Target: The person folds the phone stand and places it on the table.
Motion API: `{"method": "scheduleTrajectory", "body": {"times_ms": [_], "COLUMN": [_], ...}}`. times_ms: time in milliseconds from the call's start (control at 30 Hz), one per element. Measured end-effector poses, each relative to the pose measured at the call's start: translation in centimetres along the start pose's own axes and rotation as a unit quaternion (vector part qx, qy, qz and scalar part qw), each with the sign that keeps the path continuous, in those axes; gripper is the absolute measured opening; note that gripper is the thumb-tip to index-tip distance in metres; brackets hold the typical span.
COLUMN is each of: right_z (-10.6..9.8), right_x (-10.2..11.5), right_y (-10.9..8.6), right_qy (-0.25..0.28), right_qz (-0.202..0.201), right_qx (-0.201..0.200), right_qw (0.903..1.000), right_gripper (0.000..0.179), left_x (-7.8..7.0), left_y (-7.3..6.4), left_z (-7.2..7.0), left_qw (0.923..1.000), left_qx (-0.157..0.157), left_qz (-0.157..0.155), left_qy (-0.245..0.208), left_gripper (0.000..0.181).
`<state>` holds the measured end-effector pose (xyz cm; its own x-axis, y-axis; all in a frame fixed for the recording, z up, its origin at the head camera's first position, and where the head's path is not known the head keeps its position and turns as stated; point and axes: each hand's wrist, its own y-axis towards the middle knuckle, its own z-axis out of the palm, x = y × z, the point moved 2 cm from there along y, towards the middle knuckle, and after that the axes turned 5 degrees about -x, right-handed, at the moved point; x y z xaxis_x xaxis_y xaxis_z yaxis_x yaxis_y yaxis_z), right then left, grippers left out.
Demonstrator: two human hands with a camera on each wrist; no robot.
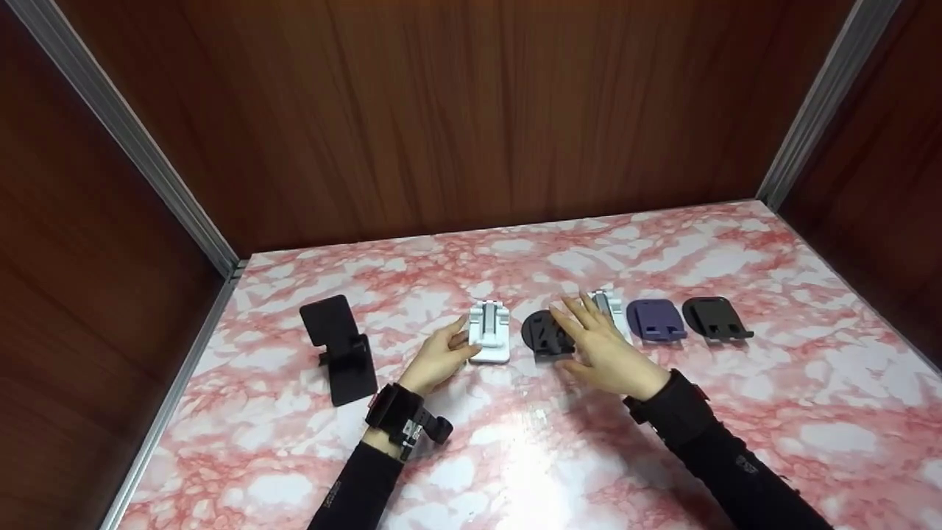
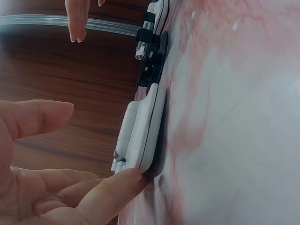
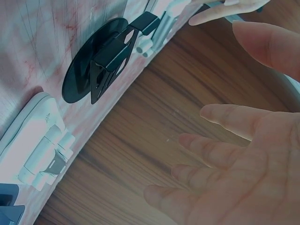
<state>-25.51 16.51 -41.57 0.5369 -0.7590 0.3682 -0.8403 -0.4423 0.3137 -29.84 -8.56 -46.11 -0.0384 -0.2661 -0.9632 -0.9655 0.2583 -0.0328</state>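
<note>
My left hand is at the left side of a white folding phone stand lying on the table. In the left wrist view, one fingertip touches the edge of that white stand while the thumb stays apart from it. Fingers spread, my right hand hovers between a black round-based phone stand and a second white stand, which it partly hides in the head view. The right wrist view shows the black stand and second white stand apart from the right hand's fingers.
Right of the second white stand lie a purple round-based stand and a dark grey-green one. An unfolded black stand lies at the left. Wood-grain panels enclose the pink-and-white marbled table.
</note>
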Motion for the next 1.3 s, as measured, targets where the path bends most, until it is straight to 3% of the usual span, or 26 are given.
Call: {"method": "scheduleTrajectory", "body": {"times_ms": [300,433,533,633,867,1033,1200,1300], "right_z": [0.1,0.1,0.2,0.4,0.8,0.6,0.4,0.4], "right_x": [0.0,0.0,0.0,0.0,0.2,0.2,0.2,0.3], "right_y": [-0.1,-0.2,-0.3,-0.4,-0.4,-0.2,0.0,0.0], "right_qy": [0.003,-0.002,-0.011,-0.022,-0.049,-0.068,-0.08,-0.081], "right_qz": [0.001,0.006,0.004,0.007,0.014,0.015,0.014,0.015], "right_qx": [0.009,0.01,0.003,-0.002,-0.008,-0.031,-0.033,-0.029], "right_qw": [1.0,0.9999,0.9999,0.9997,0.9987,0.9971,0.9961,0.9962], "right_gripper": [0.075,0.075,0.071,0.066,0.06,0.063,0.066,0.066], "left_x": [-0.2,-1.1,-2.1,-3.1,-5.2,-6.0,-5.7,-5.3], "left_y": [-0.3,-0.9,-1.6,-2.5,-4.4,-5.5,-6.3,-6.5], "left_z": [0.0,-0.2,-0.1,0.5,2.2,2.5,1.9,1.3], "left_qw": [0.9994,0.9924,0.9763,0.9594,0.9046,0.8835,0.8601,0.8534], "left_qx": [0.009,0.012,0.011,0.008,-0.031,-0.066,-0.1,-0.111], "left_qz": [0.003,0.029,0.064,0.101,0.169,0.19,0.198,0.192], "left_qy": [0.033,0.119,0.206,0.264,0.39,0.423,0.459,0.472], "left_gripper": [0.073,0.075,0.077,0.078,0.07,0.064,0.066,0.067]}}
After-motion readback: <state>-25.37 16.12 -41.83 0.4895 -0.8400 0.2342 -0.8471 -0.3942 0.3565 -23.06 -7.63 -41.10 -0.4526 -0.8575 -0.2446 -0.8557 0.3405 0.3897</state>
